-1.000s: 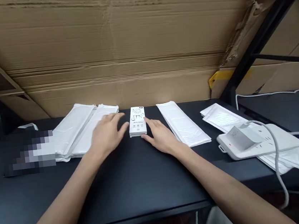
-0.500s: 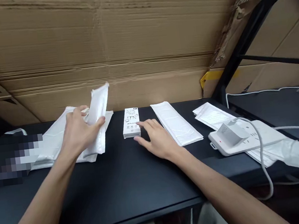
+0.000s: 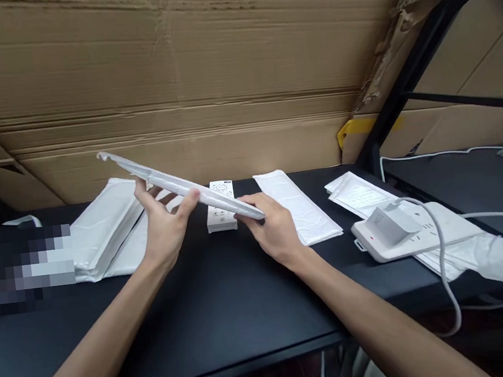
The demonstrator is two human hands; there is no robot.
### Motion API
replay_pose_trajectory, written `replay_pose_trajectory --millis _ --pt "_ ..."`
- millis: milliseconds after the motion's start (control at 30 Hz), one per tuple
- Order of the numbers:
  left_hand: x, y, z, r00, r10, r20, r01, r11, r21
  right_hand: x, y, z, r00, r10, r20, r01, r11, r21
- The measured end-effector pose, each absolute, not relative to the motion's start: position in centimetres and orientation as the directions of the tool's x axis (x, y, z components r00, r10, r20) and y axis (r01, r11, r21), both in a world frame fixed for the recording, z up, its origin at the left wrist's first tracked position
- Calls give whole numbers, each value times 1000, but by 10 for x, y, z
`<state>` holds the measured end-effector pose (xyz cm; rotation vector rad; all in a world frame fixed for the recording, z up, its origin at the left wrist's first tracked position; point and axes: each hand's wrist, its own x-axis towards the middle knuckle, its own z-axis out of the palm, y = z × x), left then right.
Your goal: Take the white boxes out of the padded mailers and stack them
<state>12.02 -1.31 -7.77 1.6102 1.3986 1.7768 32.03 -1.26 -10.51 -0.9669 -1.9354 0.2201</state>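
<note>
White packet (image 3: 216,199), held above the black table (image 3: 228,306), long axis running from ten to four o'clock: left hand (image 3: 162,230) gripping near mid-length, right hand (image 3: 276,227) pinching the four-o'clock end.

"What sort of place is this?"
"A packing workspace, by the look."
"Why?"
"Cardboard sheeting (image 3: 217,47) walls the back edge of the black table (image 3: 230,318); white pouches (image 3: 105,223) lie near that edge, a power strip (image 3: 440,230) toward the right."
</note>
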Motion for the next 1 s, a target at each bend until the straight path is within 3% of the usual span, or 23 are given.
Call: replay_pose_trajectory --millis 100,233,400,500,733,1000 --pt "109 -9 -77 -365 703 610 433 -452 780 328 -8 -102 -186 728 659 536 637 -553" --pt "96 -5 -76 -341 637 691 511 -491 705 337 1 -101 -21 743 668 551 567 -613" --pt "86 -4 -77 -303 698 649 566 -416 712 350 13 -99 240 790 564 513 390 -765" --pt "88 -6 -75 -234 779 582 565 -378 733 357 17 -97 311 790 528 494 340 -800" --pt "101 -12 -71 -68 893 446 528 -347 775 362 21 -99 370 808 459 372 323 -870" --pt "94 -6 -79 -182 878 443 468 -319 824 361 16 -98 195 802 565 362 476 -801"
